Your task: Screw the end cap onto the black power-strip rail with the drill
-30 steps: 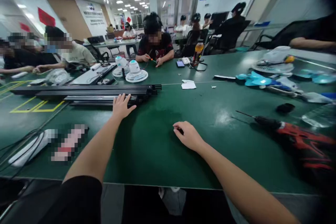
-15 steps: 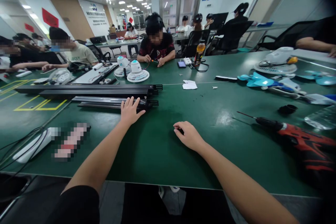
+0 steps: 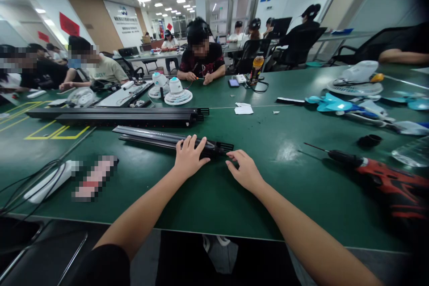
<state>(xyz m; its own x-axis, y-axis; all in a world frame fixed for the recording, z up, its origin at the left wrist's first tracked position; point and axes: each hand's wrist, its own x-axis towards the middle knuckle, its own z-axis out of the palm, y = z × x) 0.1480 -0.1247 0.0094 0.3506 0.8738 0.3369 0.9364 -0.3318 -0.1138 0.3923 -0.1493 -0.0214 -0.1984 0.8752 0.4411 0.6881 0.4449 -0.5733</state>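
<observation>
Table [image 3: 201, 205] with dark bars [image 3: 150, 137] slantwise under the left hand [image 3: 189, 161]

Across the green surface, the long black bars [image 3: 124, 119] lie side by side, beyond the shorter dark pair. That shorter pair sits in front of the person, its pronged end [image 3: 225, 146] between the two hands. Since the pair seems pressed from above rather than gripped, the bars could slip apart; pressure near one end could also swing the far end into the longer ones.

Off to the right rests a red-and-black drill [image 3: 385, 176], its thin bit aimed leftward, well apart from both hands; bars pushed far that way could knock it.

The left hand is open, fingers spread over the pair. The right hand [image 3: 247, 173] is loosely curled, thumb and fingers apart, just beside the prongs; whether it touches them, I cannot tell. A sudden slide might jab its fingertips or bend a prong.
</observation>
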